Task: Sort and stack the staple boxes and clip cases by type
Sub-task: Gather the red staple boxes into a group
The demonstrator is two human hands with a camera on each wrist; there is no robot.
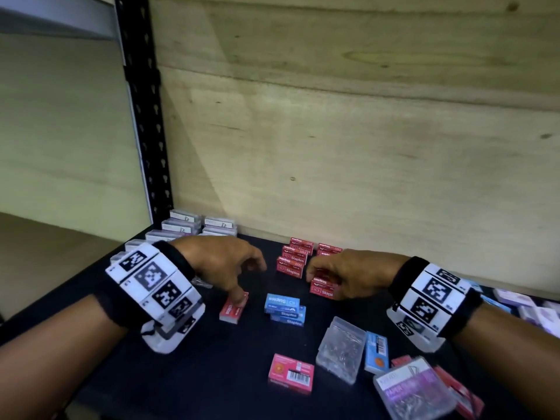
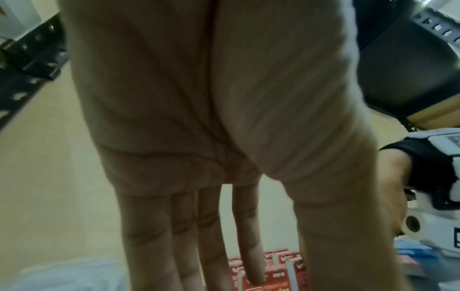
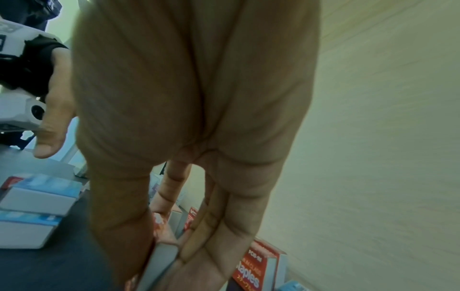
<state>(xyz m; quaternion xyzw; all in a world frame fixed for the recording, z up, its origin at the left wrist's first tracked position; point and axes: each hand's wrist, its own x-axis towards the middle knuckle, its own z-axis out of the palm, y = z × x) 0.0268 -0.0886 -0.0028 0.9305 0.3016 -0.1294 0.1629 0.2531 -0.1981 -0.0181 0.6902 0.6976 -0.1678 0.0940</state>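
Note:
My left hand (image 1: 247, 281) hovers low over the black shelf (image 1: 212, 374) with relaxed fingers, and its thumb tip touches a lone red staple box (image 1: 233, 310). In the left wrist view the fingers (image 2: 251, 246) are straight, with red boxes (image 2: 276, 263) beyond them. My right hand (image 1: 321, 281) pinches a red staple box (image 1: 322, 289) between thumb and fingers, beside the red staple stacks (image 1: 292, 259) near the back wall. The right wrist view shows the held box's grey end (image 3: 159, 261). A short stack of blue staple boxes (image 1: 286, 310) sits between my hands.
Clip cases (image 1: 188, 225) are lined up at the back left by the black upright. Loose at the front lie a pink-red box (image 1: 291, 372), a clear clip case (image 1: 341, 347), a blue box (image 1: 376, 351) and a purple-labelled clip case (image 1: 409, 386). More boxes (image 1: 515, 301) lie far right.

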